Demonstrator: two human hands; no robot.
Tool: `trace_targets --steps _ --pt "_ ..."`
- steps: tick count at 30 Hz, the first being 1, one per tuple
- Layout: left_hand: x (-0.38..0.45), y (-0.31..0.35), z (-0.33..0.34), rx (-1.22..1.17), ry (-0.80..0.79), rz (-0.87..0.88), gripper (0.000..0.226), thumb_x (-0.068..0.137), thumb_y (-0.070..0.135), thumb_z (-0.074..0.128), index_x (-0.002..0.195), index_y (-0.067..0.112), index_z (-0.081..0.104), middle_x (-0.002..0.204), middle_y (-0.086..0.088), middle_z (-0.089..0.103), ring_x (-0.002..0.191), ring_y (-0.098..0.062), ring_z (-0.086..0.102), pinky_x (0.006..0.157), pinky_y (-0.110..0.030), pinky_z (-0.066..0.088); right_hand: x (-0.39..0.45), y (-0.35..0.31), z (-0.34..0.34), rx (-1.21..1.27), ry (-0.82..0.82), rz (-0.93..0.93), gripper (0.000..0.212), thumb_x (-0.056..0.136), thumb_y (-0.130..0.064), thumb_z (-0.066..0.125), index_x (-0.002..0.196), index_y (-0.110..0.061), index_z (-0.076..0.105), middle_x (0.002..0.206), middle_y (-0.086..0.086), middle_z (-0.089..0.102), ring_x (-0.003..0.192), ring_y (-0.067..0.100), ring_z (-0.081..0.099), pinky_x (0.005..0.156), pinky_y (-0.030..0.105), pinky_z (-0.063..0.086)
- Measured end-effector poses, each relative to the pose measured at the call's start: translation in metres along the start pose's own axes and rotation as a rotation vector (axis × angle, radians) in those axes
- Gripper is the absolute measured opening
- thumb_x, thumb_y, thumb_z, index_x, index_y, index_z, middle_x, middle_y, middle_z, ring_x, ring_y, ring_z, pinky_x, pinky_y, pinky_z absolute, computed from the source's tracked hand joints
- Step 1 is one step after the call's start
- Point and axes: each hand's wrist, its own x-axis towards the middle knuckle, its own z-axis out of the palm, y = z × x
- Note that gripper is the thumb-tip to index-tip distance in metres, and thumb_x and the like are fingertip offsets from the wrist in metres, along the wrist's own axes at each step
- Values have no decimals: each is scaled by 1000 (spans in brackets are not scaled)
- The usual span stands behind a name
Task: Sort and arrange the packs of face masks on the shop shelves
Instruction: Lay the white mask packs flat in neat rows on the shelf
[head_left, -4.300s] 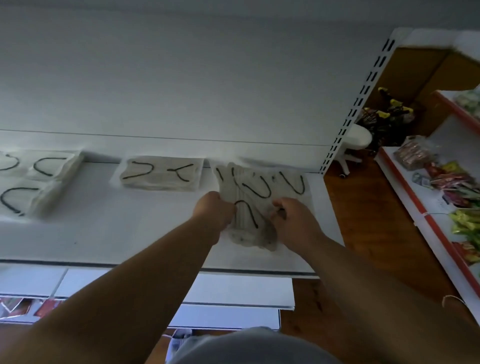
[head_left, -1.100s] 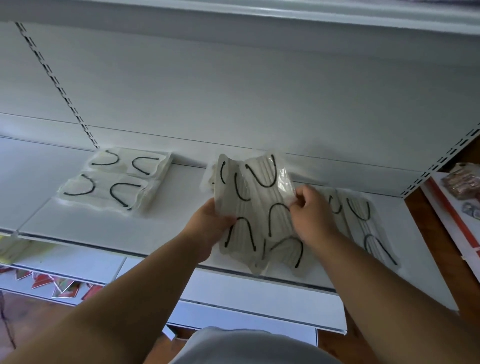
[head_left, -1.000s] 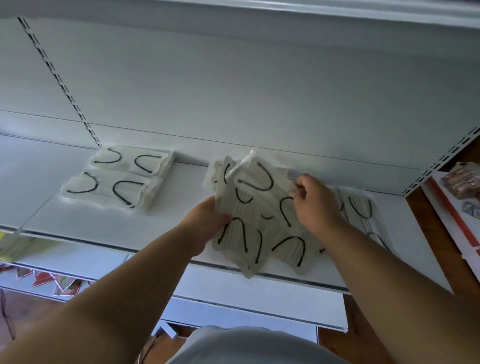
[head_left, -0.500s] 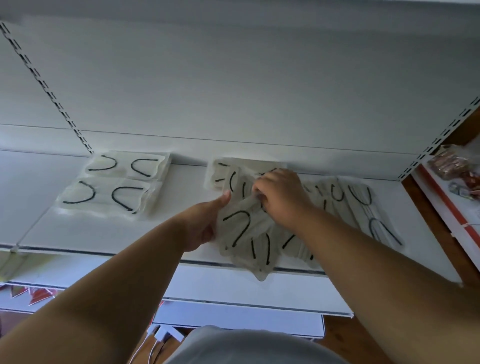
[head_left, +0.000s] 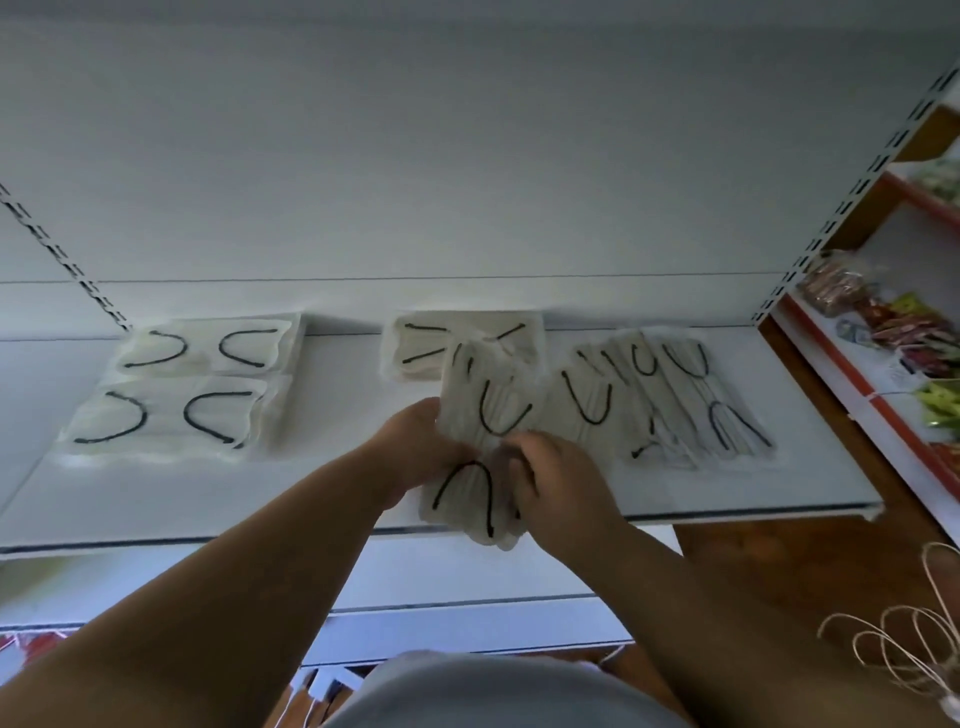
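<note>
Both hands had drawn the bundle back toward the shelf's front edge. The left hand (head_left: 415, 457) and right hand (head_left: 556, 493) were closed on the clear plastic packs of pale masks with black ear loops (head_left: 483, 441), apparently squaring them. Beyond lay a lone pack (head_left: 421, 348), the fanned heap (head_left: 675, 405), tidy stacks (head_left: 182, 395) on the white metal shelf (head_left: 311, 493).

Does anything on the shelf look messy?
Yes. The packs on the right lie fanned and overlapping crookedly, unlike the two neat packs on the left. The pack held by both hands also sits askew, sticking out over the shelf edge.
</note>
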Motion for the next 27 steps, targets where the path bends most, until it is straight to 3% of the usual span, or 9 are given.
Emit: trace_targets --steps 3,6,8,11,13,17,20,23,27 --pt "-2 0 -2 15 21 -2 25 78 10 73 98 24 67 96 -2 71 92 -20 68 77 -36 58 2 -7 -1 198 -7 23 34 94 -26 39 112 -13 65 102 2 68 92 18 62 80 33 48" --pt "-4 -11 -12 -72 79 -24 35 75 5 71 105 24 67 103 -4 72 99 -26 68 89 -49 57 -6 5 -4 125 148 61 19 92 -16 51 104 -11 65 100 2 64 93 20 60 80 36 49" --pt "-7 -18 -18 -98 101 -28 39 74 8 71 109 25 67 105 -3 72 101 -27 68 91 -51 56 -10 19 -4 -83 172 151 26 90 -27 59 111 -11 64 112 4 62 106 28 58 89 41 48" --pt "-9 -24 -27 -121 141 -31 40 75 5 71 111 22 66 105 -5 72 100 -28 68 91 -50 56 -14 29 -2 -283 -22 231 58 84 -57 58 124 -16 61 131 4 57 125 30 48 102 45 38" --pt "-9 -25 -32 -148 162 -35 37 80 -2 68 111 19 65 105 -8 71 99 -29 68 89 -48 57 -12 27 2 -304 -8 194 55 82 -60 56 116 -17 65 126 2 60 118 29 51 97 43 41" --pt "-9 -20 -41 -160 179 -16 37 82 -3 67 113 18 64 106 -9 70 98 -28 68 85 -47 59 0 17 2 -257 60 185 14 90 -34 64 90 -20 65 103 -2 62 100 26 52 80 34 36" --pt "-8 -20 -47 -155 176 -13 39 81 -3 68 115 17 64 106 -10 70 100 -29 67 88 -50 58 -3 18 0 -126 206 170 10 91 -20 65 81 -17 61 89 -2 64 88 26 58 76 38 45" --pt "-6 -22 -51 -161 172 -30 38 81 -3 69 112 18 65 106 -10 71 100 -30 68 89 -52 57 -9 20 -5 -20 342 42 9 93 -23 63 86 -19 58 98 -6 64 93 20 59 80 40 47" --pt "-6 -21 -51 -230 106 -53 41 75 1 72 113 17 66 108 -13 72 102 -35 68 90 -56 56 -4 15 -13 24 237 -143 10 95 -29 55 95 -23 63 115 -8 61 109 15 57 89 45 47"
